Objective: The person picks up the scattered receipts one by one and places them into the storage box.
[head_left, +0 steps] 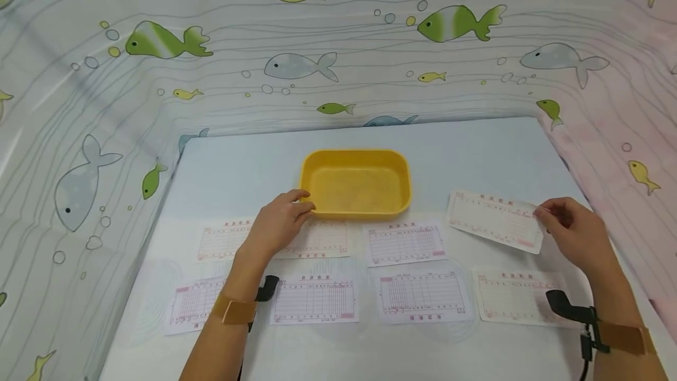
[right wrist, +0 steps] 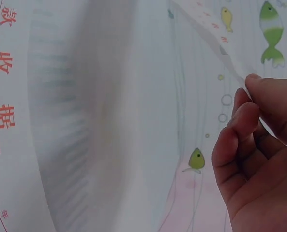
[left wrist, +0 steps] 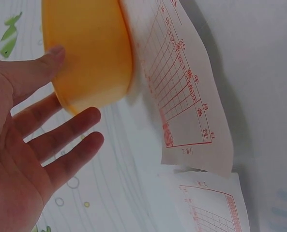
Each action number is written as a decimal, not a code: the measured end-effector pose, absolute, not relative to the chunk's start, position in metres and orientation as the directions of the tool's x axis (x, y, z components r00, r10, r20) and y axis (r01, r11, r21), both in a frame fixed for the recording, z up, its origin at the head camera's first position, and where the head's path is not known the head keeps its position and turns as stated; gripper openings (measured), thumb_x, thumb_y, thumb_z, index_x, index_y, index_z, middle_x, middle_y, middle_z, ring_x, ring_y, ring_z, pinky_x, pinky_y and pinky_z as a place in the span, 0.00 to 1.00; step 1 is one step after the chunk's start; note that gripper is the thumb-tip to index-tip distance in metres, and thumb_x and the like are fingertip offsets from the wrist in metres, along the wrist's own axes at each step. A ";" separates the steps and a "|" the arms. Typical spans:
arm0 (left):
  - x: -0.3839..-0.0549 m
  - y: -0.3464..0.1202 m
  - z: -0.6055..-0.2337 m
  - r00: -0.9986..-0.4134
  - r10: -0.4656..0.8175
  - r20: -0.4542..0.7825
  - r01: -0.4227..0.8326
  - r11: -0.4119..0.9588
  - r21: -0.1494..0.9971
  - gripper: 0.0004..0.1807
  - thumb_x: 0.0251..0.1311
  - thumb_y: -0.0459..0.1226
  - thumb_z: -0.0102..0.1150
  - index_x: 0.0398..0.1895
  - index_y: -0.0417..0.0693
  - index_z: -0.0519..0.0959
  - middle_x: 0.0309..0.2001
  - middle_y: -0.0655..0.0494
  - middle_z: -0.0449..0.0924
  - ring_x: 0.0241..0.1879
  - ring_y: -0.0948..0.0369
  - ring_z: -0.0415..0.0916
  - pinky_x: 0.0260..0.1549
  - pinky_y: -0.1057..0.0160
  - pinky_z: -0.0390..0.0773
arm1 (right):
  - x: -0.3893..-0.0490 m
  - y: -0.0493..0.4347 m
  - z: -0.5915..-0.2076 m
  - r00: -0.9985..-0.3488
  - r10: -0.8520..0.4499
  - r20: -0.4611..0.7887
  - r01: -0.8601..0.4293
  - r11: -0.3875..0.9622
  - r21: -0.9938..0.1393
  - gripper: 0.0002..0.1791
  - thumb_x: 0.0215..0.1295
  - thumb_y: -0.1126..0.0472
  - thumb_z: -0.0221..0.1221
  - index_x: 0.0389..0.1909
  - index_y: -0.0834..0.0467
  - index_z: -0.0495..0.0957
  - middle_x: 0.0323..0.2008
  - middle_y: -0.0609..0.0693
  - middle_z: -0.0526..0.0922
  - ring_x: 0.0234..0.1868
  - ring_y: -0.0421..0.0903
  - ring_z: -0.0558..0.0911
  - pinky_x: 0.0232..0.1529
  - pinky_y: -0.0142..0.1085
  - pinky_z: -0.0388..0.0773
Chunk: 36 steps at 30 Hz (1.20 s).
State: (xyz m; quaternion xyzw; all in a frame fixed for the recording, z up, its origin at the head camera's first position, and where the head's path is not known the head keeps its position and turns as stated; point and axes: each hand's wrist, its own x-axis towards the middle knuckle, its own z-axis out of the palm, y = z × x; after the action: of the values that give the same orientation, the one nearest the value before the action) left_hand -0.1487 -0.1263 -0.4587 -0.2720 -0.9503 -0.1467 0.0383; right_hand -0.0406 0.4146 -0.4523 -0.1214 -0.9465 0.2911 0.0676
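My left hand point(head_left: 281, 216) touches the near left corner of a yellow tray point(head_left: 355, 215). In the left wrist view its thumb point(left wrist: 55, 57) lies against the tray's wall, the index fingertip is hidden behind the tray, and the other fingers reach out straight. On the right, my right hand point(head_left: 568, 229) pinches the right end of a printed receipt slip point(head_left: 494, 219) between thumb and fingertips. That end is raised and the slip slopes down to the left. The right wrist view shows the pinched paper edge-on beside curled fingers point(right wrist: 228, 145).
Several other slips lie in two rows, including a white one point(head_left: 407, 244) before the tray, one point(head_left: 423, 296) nearer, and a cream one point(head_left: 520, 296) below the right hand. A fish-patterned sheet point(head_left: 370, 28) surrounds the white table point(head_left: 238, 163).
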 end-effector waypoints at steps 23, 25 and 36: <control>-0.150 -0.125 -0.454 -0.849 0.514 0.125 0.528 0.812 0.248 0.14 0.61 0.42 0.64 0.50 0.51 0.84 0.58 0.52 0.74 0.55 0.51 0.72 0.52 0.52 0.74 | -0.045 0.399 -0.430 -0.960 0.270 0.078 0.184 0.813 -0.553 0.22 0.70 0.47 0.54 0.51 0.61 0.75 0.40 0.59 0.79 0.36 0.50 0.72 0.26 0.23 0.68; -0.150 -0.125 -0.453 -0.848 0.516 0.124 0.530 0.810 0.251 0.15 0.61 0.42 0.64 0.50 0.51 0.84 0.58 0.52 0.74 0.55 0.51 0.72 0.52 0.52 0.74 | -0.043 0.399 -0.429 -0.959 0.273 0.076 0.186 0.808 -0.559 0.22 0.70 0.47 0.53 0.51 0.62 0.75 0.40 0.59 0.79 0.36 0.51 0.72 0.25 0.22 0.69; -0.149 -0.125 -0.455 -0.844 0.515 0.151 0.536 0.804 0.258 0.14 0.60 0.41 0.65 0.49 0.50 0.84 0.58 0.51 0.74 0.55 0.50 0.72 0.52 0.52 0.74 | -0.039 0.391 -0.419 -0.958 0.253 0.132 0.135 0.809 -0.572 0.19 0.68 0.49 0.56 0.50 0.59 0.75 0.39 0.55 0.79 0.37 0.41 0.70 0.28 0.24 0.65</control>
State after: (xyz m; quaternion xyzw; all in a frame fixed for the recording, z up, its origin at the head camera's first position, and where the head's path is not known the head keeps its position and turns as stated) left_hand -0.1492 -0.1250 -0.4554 -0.2770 -0.9489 -0.1467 0.0365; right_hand -0.0390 0.3906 -0.4188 -0.1027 -0.9456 0.2915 0.1015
